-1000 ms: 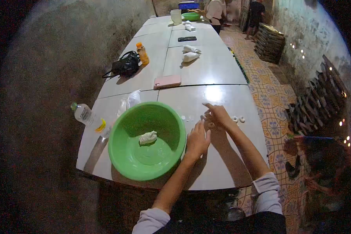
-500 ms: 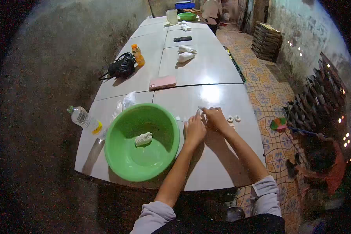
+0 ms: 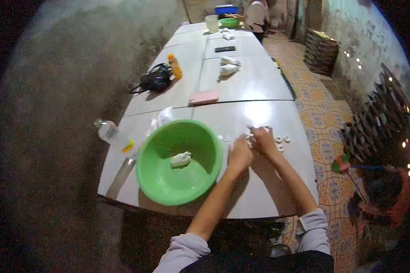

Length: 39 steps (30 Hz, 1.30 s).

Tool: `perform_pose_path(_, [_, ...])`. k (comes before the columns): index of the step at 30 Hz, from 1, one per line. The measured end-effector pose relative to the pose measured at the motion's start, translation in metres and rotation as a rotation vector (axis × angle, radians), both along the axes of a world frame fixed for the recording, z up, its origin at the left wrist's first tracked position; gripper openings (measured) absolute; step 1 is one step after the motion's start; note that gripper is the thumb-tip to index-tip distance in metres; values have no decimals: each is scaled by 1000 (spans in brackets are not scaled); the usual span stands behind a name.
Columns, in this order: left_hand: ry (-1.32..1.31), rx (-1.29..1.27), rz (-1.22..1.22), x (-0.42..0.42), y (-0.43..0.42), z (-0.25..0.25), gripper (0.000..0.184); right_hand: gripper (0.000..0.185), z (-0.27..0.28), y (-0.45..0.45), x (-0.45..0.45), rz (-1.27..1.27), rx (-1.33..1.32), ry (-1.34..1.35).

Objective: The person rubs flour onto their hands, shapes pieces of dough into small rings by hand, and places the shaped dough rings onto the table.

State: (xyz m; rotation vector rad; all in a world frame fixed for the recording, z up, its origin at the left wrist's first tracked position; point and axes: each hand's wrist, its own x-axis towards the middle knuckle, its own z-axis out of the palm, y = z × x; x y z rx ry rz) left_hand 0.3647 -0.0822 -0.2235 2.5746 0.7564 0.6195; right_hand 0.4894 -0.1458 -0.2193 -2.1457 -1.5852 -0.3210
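Observation:
My left hand (image 3: 240,154) rests on the white table (image 3: 228,200), just right of the green basin (image 3: 143,182). My right hand (image 3: 264,140) is beside it, a little farther right, fingers bent down to the tabletop. Small white rings lie under and between the fingertips; what the fingers grip is too small to tell. More white rings (image 3: 286,139) sit right of my right hand. Inside the basin lies a white lump (image 3: 181,159). Small white bits (image 3: 220,137) are left of my hands.
Beyond are a pink phone (image 3: 203,98), black bag (image 3: 156,80), orange bottle (image 3: 174,66) and white bundles (image 3: 229,66). A clear bottle (image 3: 108,132) stands left. One person (image 3: 257,16) is at the far end; another (image 3: 398,195) is low at right, near a broom (image 3: 340,164).
The view has shifted slightly. Both hands stay close together over the rings, their fingers shifting. Another ring now shows among those right of my right hand. The broom has come into view.

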Motion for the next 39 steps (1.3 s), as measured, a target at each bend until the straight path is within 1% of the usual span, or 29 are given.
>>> perform_pose_path(1, [50, 27, -32, -7, -6, 12, 38, 48, 12, -1, -8, -34, 2, 34])
perform_pose_path(2, [55, 33, -15, -15, -8, 26, 38, 47, 25, -3, -14, -44, -37, 113])
perform_pose_path(4, [76, -52, -239, -21, -12, 51, 35, 47, 50, -8, -21, -1, 38, 97])
perform_pose_path(5, [206, -171, -234, -34, -21, 99, 35, 46, 60, -6, -23, 0, 62, 70])
perform_pose_path(6, [193, -172, -223, -49, -21, 120, 35, 42, 82, -6, -34, 5, 102, 114])
perform_pose_path(8, [71, -162, -293, -80, -12, 153, 36, 37, 105, 5, -42, 82, 178, 210])
perform_pose_path(9, [88, -175, -278, -99, -5, 174, 37, 29, 122, 8, -58, 108, 229, 206])
perform_pose_path(10, [52, -156, -252, -119, 6, 182, 37, 29, 131, 13, -74, 117, 231, 202])
perform_pose_path(11, [16, -137, -229, -138, 17, 189, 37, 26, 139, 18, -89, 211, 230, 292])
perform_pose_path(12, [8, -93, -217, -155, 34, 184, 37, 24, 143, 24, -103, 303, 228, 381])
perform_pose_path(13, [2, -48, -207, -169, 54, 175, 37, 24, 140, 34, -118, 408, 258, 392])
perform_pose_path(14, [-2, -41, -210, -183, 70, 171, 37, 21, 141, 38, -132, 443, 143, 349])
perform_pose_path(16, [212, -52, -117, -204, 99, 164, 35, 20, 100, 72, -144, 468, -52, 375])
perform_pose_path(18, [206, -78, -142, -212, 129, 131, 35, 21, 76, 101, -160, 445, -167, 196])
perform_pose_path(19, [199, -107, -163, -217, 141, 118, 34, 25, 67, 118, -163, 439, -293, 176])
perform_pose_path(22, [171, -169, -324, -228, 158, 87, 32, 26, 77, 144, -182, 272, -576, 429])
perform_pose_path(23, [173, -172, -328, -227, 164, 80, 32, 26, 75, 153, -186, 269, -579, 433])
perform_pose_path(25, [265, -197, -410, -227, 170, 73, 46, 30, 53, 168, -188, 191, -566, 194])
perform_pose_path(26, [265, -203, -417, -229, 174, 68, 46, 30, 45, 173, -185, 184, -573, 197])
perform_pose_path(27, [201, -183, -493, -229, 179, 56, 43, 31, 38, 173, -180, 147, -519, 269])
perform_pose_path(28, [135, -167, -571, -230, 176, 54, 41, 32, 46, 168, -186, 106, -467, 341])
perform_pose_path(29, [224, -251, -598, -231, 177, 55, 48, 23, 56, 154, -186, 254, -318, 420])
perform_pose_path(30, [219, -256, -610, -228, 180, 43, 48, 23, 49, 154, -183, 241, -324, 419])
perform_pose_path(32, [279, -217, -604, -223, 192, 15, 52, 17, 33, 160, -173, 144, -329, 306])
perform_pose_path(33, [275, -215, -606, -224, 192, 15, 52, 17, 41, 158, -175, 141, -328, 301])
perform_pose_path(35, [356, -201, -597, -226, 194, 15, 57, 13, 56, 154, -178, 58, -351, 610])
perform_pose_path(36, [353, -201, -595, -225, 196, 6, 57, 13, 55, 155, -177, 59, -352, 607])
perform_pose_path(38, [253, -205, -584, -222, 200, -15, 58, 9, 51, 153, -176, 152, -217, 542])
perform_pose_path(39, [249, -209, -580, -223, 198, -9, 58, 9, 53, 150, -175, 155, -223, 539])
